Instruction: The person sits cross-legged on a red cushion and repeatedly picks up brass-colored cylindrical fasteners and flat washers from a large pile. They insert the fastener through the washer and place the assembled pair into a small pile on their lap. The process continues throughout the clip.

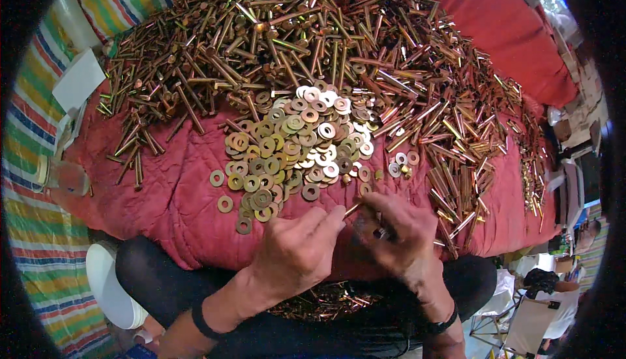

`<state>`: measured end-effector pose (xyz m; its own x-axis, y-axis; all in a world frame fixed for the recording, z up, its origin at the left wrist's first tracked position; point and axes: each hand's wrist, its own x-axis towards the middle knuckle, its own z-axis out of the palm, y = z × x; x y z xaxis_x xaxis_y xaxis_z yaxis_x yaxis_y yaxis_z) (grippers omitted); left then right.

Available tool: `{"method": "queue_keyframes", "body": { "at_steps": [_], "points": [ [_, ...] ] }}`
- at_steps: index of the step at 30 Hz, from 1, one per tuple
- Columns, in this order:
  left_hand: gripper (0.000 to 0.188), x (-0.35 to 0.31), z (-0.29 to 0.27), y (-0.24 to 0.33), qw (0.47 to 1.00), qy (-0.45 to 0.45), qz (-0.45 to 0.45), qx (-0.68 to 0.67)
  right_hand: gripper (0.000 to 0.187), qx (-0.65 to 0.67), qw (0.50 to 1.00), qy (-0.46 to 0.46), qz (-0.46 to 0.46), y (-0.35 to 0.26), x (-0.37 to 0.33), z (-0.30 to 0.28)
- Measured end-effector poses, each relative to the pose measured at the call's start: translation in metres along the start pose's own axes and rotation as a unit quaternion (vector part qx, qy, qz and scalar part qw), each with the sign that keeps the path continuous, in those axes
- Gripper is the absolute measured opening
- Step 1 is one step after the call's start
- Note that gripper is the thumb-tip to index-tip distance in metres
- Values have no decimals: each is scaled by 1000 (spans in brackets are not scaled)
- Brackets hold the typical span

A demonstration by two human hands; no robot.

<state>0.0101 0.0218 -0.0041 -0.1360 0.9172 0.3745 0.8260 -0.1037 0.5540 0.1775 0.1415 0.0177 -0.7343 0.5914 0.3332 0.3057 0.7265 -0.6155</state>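
My left hand is closed, thumb and fingers pinching a thin brass-coloured bolt whose end points at my right hand. My right hand is curled just beside it and smeared by motion. A small shiny piece shows among its fingers, too blurred to name. Just beyond both hands lies a heap of flat round washers. A large pile of hex-head bolts spreads behind, and slotted metal sleeves lie to the right.
A red quilted cloth lies under the piles. More metal pieces sit in my lap. At left are a clear plastic jar, a white card and a white bucket. A person and a folding chair appear at lower right.
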Motion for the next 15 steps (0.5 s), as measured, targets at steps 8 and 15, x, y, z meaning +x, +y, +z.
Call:
{"method": "queue_keyframes", "body": {
  "at_steps": [8,15],
  "points": [
    [16,6,1,0,939,20,-147,-310,42,323,919,119,195,3,13,-8],
    [19,4,-1,12,857,-84,-261,-436,55,728,626,176,216,7,19,6]
  ]
}}
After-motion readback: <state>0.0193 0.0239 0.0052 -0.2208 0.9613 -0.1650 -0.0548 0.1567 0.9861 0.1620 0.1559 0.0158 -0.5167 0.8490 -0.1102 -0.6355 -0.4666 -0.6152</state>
